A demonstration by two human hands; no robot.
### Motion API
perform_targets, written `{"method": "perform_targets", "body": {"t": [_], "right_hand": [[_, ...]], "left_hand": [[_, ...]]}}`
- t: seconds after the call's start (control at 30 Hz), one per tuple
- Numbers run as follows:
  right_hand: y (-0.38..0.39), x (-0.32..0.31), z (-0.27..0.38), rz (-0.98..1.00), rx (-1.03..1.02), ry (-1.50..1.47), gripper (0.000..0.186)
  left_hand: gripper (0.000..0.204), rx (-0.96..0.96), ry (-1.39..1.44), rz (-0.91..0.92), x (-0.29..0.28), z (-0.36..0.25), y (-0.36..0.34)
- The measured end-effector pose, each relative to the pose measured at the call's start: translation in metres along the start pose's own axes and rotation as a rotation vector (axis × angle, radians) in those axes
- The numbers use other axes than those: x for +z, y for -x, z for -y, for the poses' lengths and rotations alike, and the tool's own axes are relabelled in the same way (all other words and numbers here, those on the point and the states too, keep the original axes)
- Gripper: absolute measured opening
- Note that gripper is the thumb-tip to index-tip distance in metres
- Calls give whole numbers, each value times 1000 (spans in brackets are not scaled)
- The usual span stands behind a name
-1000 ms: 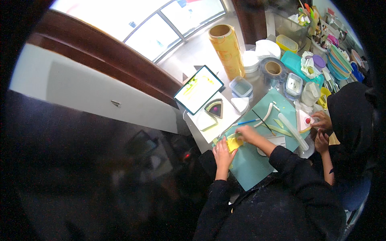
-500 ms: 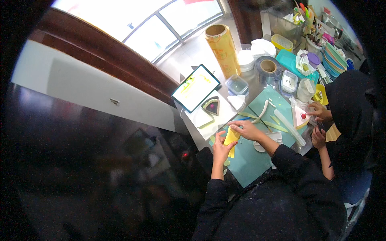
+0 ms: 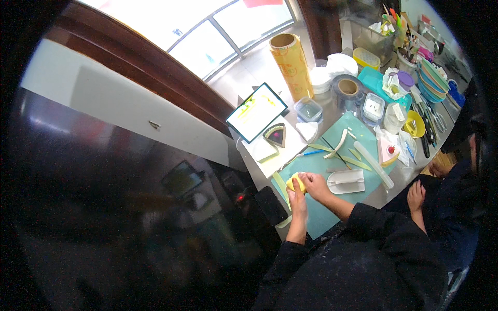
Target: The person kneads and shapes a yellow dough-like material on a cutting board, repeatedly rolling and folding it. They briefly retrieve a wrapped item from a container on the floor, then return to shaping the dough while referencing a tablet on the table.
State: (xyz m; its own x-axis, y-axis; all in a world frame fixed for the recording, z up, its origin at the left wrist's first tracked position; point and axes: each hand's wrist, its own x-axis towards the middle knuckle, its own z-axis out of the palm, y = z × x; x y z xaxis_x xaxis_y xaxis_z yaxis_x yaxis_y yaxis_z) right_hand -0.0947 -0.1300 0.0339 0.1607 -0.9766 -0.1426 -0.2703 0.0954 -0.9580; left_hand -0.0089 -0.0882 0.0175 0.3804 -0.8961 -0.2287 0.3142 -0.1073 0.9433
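Observation:
My left hand (image 3: pixel 296 202) and my right hand (image 3: pixel 317 187) grip a soft-looking yellow lump (image 3: pixel 294 180) between their fingers, above a teal mat (image 3: pixel 328 215). A white smoothing tool (image 3: pixel 346 182) lies beside my right hand. Pale green strips (image 3: pixel 369 163), white curved pieces (image 3: pixel 342 140), a long translucent roller (image 3: pixel 374 165) and a thin blue tool (image 3: pixel 314 152) lie on the mat. A pink cake-slice shape with a red ball (image 3: pixel 386 150) sits at the mat's right. A dark slice shape (image 3: pixel 275 133) rests on a white board left of the mat.
A lit tablet (image 3: pixel 256 109), a tall yellow roll (image 3: pixel 288 72), a clear film roll (image 3: pixel 346 93), tubs (image 3: pixel 308 109), stacked bowls (image 3: pixel 433 80) and assorted tools (image 3: pixel 430 124) crowd the counter. A co-worker's hands (image 3: pixel 416 198) are low at the right. A dark glossy surface (image 3: pixel 129 207) fills the left.
The yellow piece has gone from a flatter, hanging sheet to a compact lump between my hands, which moved slightly down. The co-worker's hands have left the pink slice and moved down and right.

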Motion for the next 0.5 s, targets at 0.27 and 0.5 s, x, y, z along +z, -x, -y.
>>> {"method": "perform_targets", "body": {"t": [0.27,0.5], "right_hand": [[22,-7,20,80,-178,-604,32],[40,-41,42,178,-439,-245,30]], "left_hand": [[61,-324,211,249,0,-22,17],[64,-316,28,392,8,-37,35]]}}
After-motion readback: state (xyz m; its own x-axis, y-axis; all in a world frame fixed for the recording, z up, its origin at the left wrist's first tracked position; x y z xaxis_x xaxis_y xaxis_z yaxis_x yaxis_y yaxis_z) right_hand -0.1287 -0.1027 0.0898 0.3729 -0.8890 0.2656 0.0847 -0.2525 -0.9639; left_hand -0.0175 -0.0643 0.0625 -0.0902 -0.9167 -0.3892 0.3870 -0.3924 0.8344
